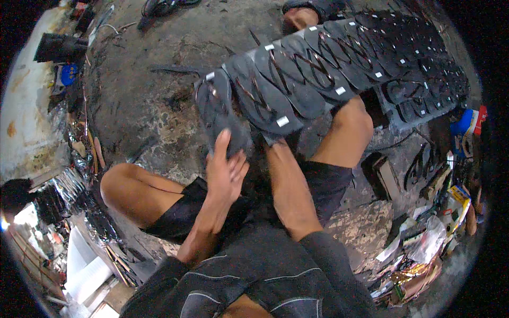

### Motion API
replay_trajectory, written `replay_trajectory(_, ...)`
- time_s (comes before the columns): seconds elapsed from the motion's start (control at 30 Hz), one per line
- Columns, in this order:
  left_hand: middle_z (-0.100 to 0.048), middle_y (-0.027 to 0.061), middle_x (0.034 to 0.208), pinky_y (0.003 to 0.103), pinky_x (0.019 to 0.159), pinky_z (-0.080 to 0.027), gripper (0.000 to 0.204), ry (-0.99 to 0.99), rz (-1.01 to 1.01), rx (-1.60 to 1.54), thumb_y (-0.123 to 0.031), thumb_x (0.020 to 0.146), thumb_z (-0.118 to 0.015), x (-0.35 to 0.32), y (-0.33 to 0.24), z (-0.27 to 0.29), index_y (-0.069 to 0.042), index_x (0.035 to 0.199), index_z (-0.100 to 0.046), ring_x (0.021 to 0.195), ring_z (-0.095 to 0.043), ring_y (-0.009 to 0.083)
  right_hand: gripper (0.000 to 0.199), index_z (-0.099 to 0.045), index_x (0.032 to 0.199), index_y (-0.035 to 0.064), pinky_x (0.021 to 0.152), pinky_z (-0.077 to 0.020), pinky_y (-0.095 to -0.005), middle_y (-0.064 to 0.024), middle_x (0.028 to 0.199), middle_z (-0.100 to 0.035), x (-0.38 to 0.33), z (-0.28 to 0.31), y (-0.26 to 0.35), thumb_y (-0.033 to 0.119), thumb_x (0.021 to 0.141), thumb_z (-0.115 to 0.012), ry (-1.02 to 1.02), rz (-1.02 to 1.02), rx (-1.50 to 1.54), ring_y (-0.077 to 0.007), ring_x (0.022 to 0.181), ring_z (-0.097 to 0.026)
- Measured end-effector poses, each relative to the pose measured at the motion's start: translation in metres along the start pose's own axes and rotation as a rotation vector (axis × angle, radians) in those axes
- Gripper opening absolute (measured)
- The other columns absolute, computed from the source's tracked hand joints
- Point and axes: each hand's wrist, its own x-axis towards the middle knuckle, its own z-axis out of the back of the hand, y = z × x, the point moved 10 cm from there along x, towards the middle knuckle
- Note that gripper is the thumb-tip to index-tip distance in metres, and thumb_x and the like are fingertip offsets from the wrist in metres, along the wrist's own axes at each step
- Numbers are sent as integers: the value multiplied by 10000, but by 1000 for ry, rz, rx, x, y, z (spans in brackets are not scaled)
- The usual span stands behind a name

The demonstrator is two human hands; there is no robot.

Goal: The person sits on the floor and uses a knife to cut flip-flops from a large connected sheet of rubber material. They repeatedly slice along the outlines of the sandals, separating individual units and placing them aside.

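Observation:
My left hand [225, 172] is palm up beside the heel end of a black thong sandal [214, 103], the leftmost of a long row. Its thumb is stretched out and its fingers are loosely bent, apart from the thumb; I see nothing held in it. Only the wrist and forearm of my right hand [277, 146] show; the fingers are hidden beneath the heel of a neighbouring black sandal [260, 103]. These sandals have shiny dark crossed straps, and many carry a small white sticker at one end.
More black sandals [403, 42] run off to the far right in packed rows. Another person's foot [302, 18] is at the far edge of the row. Scraps and clear plastic [427, 241] lie at the right, beside a blue and red container [466, 127]. Shiny strips [66, 193] are heaped at the left.

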Motion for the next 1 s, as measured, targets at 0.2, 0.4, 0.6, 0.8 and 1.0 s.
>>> replay_trajectory(0.2,-538,-15,611,281,495,-444,467,86,-42,14,-526,959,-595,-61,-22,91,-71,1064,-594,437,-451,116,597,-666,978,10,550,-455,-301,-29,704,-578,-43,-19,68,588,993,-515,419,-777,1118,-140,608,-606)
replay_trajectory(0.4,-543,154,1399,421,1152,-332,853,449,-377,807,-306,872,-768,-96,-63,21,28,1516,-320,1332,-483,290,455,-667,1169,-56,774,-507,-266,-60,961,-702,-14,144,156,348,961,-695,119,-103,649,-88,862,-623)
replay_trajectory(0.6,-696,76,1146,279,819,-553,417,288,-417,397,-238,985,-664,-90,-140,-8,1,1313,-569,970,-687,159,343,-630,1238,12,723,-515,-310,-100,895,-705,-97,185,199,217,966,-669,-58,15,626,-117,808,-637)
replay_trajectory(0.8,-722,40,1009,263,719,-589,330,256,-218,261,-262,971,-688,-122,-132,23,-28,1195,-623,823,-707,111,135,-589,1095,64,548,-469,-381,-175,709,-615,-215,190,151,145,991,-557,391,-104,274,-316,577,-618)
replay_trajectory(1.0,-713,48,1044,275,770,-583,388,167,-179,315,-275,945,-726,-113,-113,29,-35,1224,-605,876,-700,122,161,-585,1045,81,555,-473,-440,-203,736,-615,-298,197,126,203,949,-631,467,-251,212,-406,630,-623)
